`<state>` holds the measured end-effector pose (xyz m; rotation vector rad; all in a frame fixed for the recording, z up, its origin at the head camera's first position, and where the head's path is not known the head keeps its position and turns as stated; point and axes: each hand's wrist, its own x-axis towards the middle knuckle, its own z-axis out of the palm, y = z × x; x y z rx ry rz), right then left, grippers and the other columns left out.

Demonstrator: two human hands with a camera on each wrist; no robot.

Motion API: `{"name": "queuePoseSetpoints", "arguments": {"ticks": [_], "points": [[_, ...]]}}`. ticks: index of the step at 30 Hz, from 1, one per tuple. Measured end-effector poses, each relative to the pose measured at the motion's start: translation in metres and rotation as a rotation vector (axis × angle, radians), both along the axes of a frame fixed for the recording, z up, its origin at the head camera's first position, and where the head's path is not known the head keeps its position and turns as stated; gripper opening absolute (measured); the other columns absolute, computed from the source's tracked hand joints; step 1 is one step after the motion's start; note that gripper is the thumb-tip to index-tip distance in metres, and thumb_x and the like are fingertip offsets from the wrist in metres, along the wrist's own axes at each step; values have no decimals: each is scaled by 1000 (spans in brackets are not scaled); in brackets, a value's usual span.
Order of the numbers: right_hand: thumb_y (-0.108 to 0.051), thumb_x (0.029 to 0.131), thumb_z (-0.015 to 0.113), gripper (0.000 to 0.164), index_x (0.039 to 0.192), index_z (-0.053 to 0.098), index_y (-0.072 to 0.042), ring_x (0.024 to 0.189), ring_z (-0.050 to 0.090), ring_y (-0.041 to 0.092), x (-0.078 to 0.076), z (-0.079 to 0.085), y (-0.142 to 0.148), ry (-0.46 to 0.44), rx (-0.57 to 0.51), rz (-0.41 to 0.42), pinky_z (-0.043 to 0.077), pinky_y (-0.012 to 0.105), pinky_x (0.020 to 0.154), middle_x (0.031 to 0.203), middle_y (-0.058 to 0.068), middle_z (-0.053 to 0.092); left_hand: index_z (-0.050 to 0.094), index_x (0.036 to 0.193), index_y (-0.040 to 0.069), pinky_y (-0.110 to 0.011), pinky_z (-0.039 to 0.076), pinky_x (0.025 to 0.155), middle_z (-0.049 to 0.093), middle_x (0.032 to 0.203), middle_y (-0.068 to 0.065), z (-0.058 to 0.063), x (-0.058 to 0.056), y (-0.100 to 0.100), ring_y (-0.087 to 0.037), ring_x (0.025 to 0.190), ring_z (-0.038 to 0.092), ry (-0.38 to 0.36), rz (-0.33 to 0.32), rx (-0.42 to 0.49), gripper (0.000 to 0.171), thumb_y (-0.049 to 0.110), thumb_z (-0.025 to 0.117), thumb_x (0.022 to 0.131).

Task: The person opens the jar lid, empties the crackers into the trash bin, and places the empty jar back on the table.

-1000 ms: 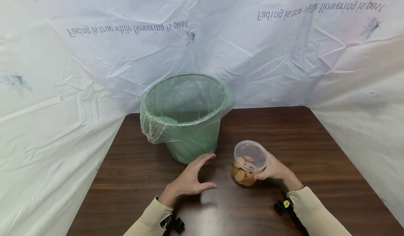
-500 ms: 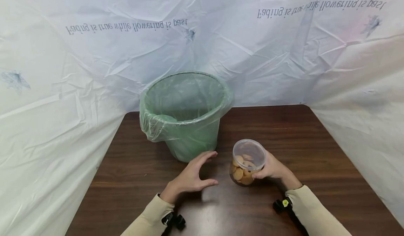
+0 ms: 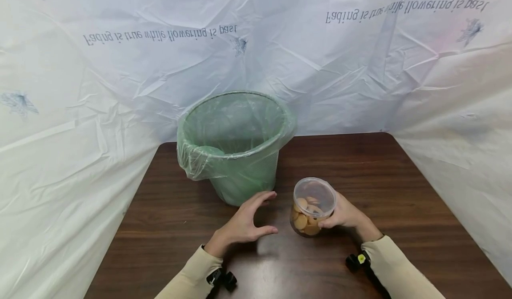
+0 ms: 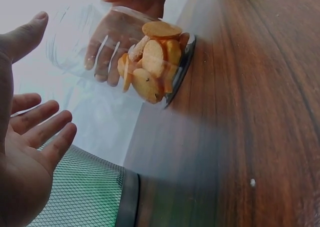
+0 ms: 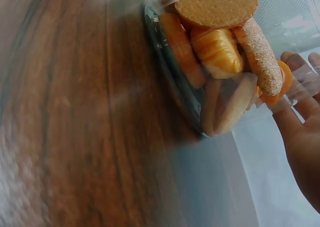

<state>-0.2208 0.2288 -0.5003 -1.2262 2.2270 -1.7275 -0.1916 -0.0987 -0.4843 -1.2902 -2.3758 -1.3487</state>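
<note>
Roughly at eleven o'clock on the brown wooden desk (image 3: pixel 392 192) stands a round green mesh bin (image 3: pixel 250 179) lined with a translucent plastic bag (image 3: pixel 196 165). At nine, the left hand (image 3: pixel 238 225) holds nothing, thumb and fingers apart. Toward three is a clear round plastic jar (image 3: pixel 318 194) of golden cookies (image 3: pixel 302 220), gripped from its right by the right hand (image 3: pixel 347 212). Best, likely: hold it firm and level.
</note>
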Motion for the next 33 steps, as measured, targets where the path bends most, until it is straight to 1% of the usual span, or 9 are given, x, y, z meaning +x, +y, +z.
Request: {"name": "queuePoseSetpoints", "arguments": {"ticks": [5,9,13,16,20,22,27,33], "points": [[4,57,88,109,149,29,-2,123,53,25,3,0,-4,-30,-9,26,45,26,102,137,27,46,37,147,15,-39,48,101,47,142,-2,1,0,0,-26,127,51,-3,1,3,84,30,82,79],[4,57,88,109,148,29,0,123,53,26,3,-1,-6,-24,-18,40,45,27,102,136,27,47,36,147,15,-39,48,102,47,143,-2,0,-1,0,-23,128,50,-4,1,7,85,28,83,78],[4,56,88,109,148,29,1,123,53,25,1,-4,-5,-12,-21,44,45,27,102,136,28,47,37,147,12,-39,48,101,47,143,-2,0,-2,0,-20,129,49,2,0,11,84,28,83,78],[3,56,89,110,148,29,1,123,53,24,0,-6,-5,-10,-14,43,45,27,102,136,28,47,37,147,11,-40,49,100,47,142,-3,0,-3,0,-21,128,50,5,-4,17,84,29,83,79],[2,55,90,109,147,30,0,124,53,23,0,-5,-5,-4,-10,31,44,27,103,136,26,48,37,147,13,-41,49,100,47,142,-3,1,-4,0,-25,127,51,0,-10,29,85,28,83,78],[1,55,90,110,147,30,1,123,53,24,1,-5,-6,-1,-18,38,44,27,103,135,27,48,37,147,13,-40,49,100,48,142,-4,2,-4,0,-26,126,52,1,-10,34,85,26,84,78],[-2,57,91,110,147,28,4,122,53,29,3,-3,-10,13,-31,78,45,28,103,135,30,47,37,147,14,-39,49,101,48,141,-4,2,-5,1,-24,127,51,-6,-11,39,84,26,83,78],[-1,56,91,110,147,29,2,122,53,28,4,-2,-15,8,-19,87,45,30,102,135,27,48,36,148,16,-39,48,101,47,142,-3,2,-6,2,-20,129,49,-7,-10,35,84,29,82,79]]}}
